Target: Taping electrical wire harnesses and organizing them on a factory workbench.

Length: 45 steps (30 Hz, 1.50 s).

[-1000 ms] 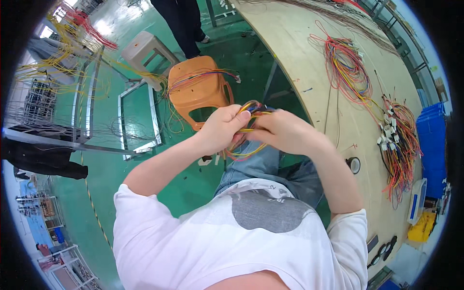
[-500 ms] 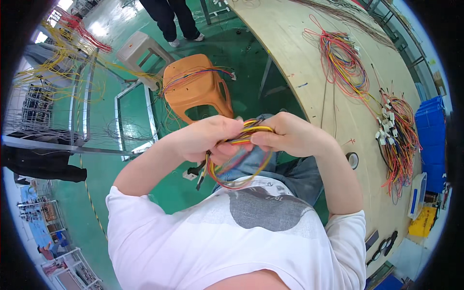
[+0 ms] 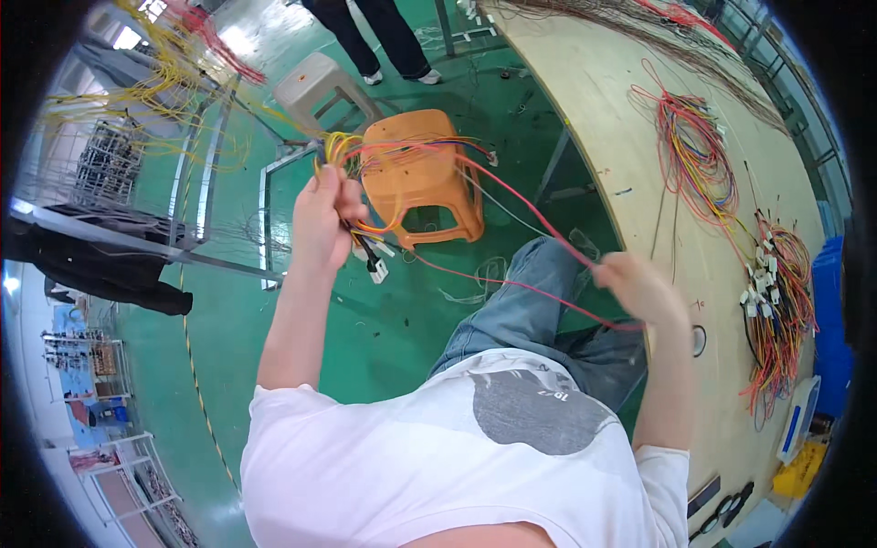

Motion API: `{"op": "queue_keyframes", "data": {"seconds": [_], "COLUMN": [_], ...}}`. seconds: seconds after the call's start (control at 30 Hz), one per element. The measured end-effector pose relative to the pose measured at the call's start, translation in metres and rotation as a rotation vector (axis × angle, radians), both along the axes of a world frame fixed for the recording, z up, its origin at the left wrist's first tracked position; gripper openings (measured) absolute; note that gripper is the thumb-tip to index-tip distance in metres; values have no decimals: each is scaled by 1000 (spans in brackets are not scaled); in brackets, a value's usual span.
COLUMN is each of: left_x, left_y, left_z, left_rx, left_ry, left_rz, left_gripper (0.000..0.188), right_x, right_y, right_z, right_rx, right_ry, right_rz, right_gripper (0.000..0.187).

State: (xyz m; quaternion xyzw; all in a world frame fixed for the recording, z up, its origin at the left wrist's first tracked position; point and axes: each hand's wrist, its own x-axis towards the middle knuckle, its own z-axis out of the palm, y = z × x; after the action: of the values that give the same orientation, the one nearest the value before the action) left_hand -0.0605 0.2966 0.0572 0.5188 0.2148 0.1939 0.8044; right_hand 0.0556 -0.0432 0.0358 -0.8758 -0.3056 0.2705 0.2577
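My left hand (image 3: 322, 219) is raised in front of me, closed around a bundle of coloured wires (image 3: 358, 151) whose loops stand above my fist; white connectors (image 3: 376, 267) dangle below it. My right hand (image 3: 638, 285) is out to the right near the table edge, pinching a single red wire (image 3: 512, 196) that runs taut from the bundle across to my fingers. My jeans-clad knee (image 3: 530, 301) lies beneath the stretched wire.
An orange plastic stool (image 3: 420, 183) stands on the green floor behind the bundle, a beige stool (image 3: 315, 87) further back. A long wooden table (image 3: 603, 110) on the right carries wire bundles (image 3: 699, 160) and a harness with white connectors (image 3: 775, 301). Another person's legs (image 3: 375, 36) stand at top. Wire racks (image 3: 137, 155) at left.
My hands, together on the bundle before, have drawn apart: the left went up and left with the bundle, the right swung right, pulling one red wire out straight.
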Motion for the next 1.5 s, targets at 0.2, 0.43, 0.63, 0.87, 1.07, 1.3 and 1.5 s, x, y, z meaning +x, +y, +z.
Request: {"op": "queue_keyframes", "data": {"seconds": [0.2,0.43,0.63,0.87,1.07,1.3,1.5], "left_x": [13,24,23,-10,-9,9,16], "left_y": [-70,-79,-85,-18,31,-39,-81], "left_z": [-2,17,26,28,9,10,12], "left_rx": [583,-22,-133,-526,-170,153,232], "left_ry": [85,287,248,-166,-190,56,258], "left_rz": [-471,-771,-1068,-740,-11,-461,-824], "left_gripper": [28,26,27,21,19,26,22], "right_x": [-30,1,-7,30,17,-33,-19], "right_y": [112,84,74,-9,-41,83,82], "right_z": [35,50,58,39,13,50,58], "right_rx": [413,310,459,640,391,331,392], "right_ry": [48,336,338,672,365,20,-63], "right_rz": [316,70,25,-4,-392,285,101], "right_gripper": [23,27,26,36,18,17,15]}}
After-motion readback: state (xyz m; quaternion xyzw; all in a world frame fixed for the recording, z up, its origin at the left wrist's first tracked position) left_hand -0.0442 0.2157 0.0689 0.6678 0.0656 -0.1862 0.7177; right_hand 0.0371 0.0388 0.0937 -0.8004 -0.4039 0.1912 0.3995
